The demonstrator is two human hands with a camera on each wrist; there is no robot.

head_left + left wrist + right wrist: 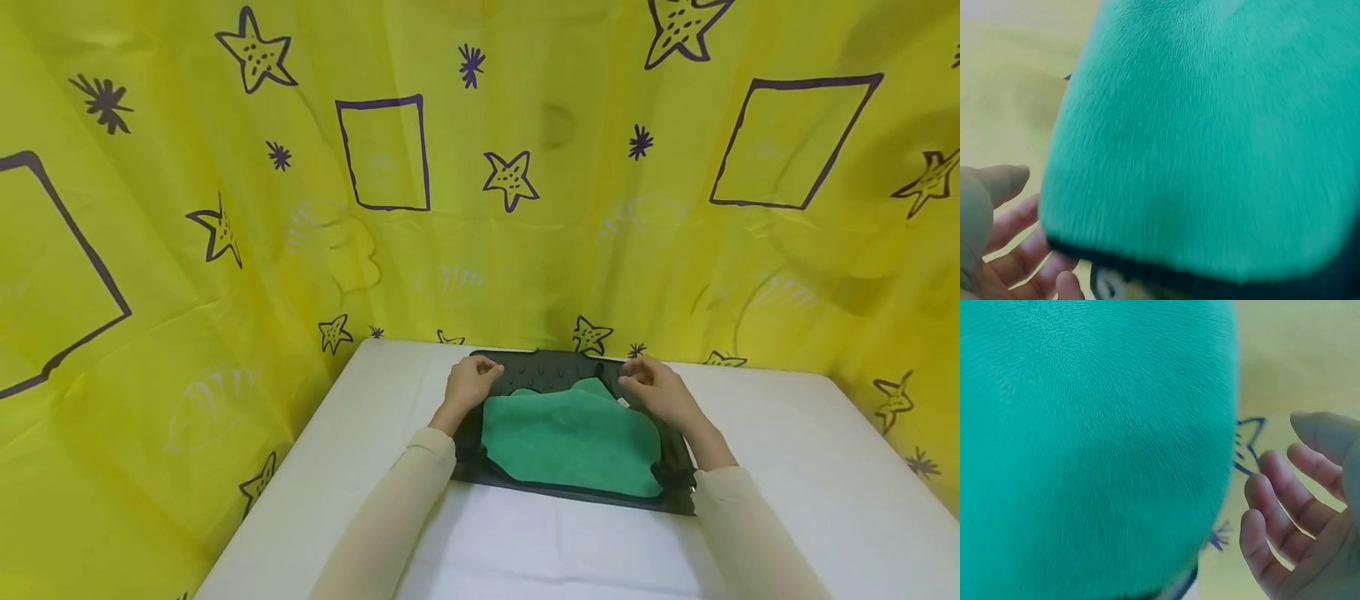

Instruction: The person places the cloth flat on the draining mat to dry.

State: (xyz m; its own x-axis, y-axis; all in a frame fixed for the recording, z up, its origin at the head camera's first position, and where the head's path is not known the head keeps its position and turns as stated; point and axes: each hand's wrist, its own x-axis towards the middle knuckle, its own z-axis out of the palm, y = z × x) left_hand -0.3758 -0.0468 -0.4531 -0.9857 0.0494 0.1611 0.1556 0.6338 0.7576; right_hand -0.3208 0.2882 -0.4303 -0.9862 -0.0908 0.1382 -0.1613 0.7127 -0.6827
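Note:
A green plush cloth (pixel 570 437) lies over a black tray (pixel 540 371) whose far part shows raised bumps. At the cloth's far right edge sits a small white tag (pixel 623 402). My left hand (pixel 468 382) is over the tray's far left corner, its fingers loosely bent. In the left wrist view its thumb stands apart and the fingers reach the edge of the green cloth (pixel 1197 144); nothing is pinched. Near the far right corner is my right hand (pixel 663 396). The right wrist view shows its fingers spread beside the green cloth (pixel 1097 450), holding nothing.
The tray stands on a white table (pixel 555 550), close to its far edge. Behind and to the left hangs a yellow curtain (pixel 465 250) printed with dark stars and rectangles.

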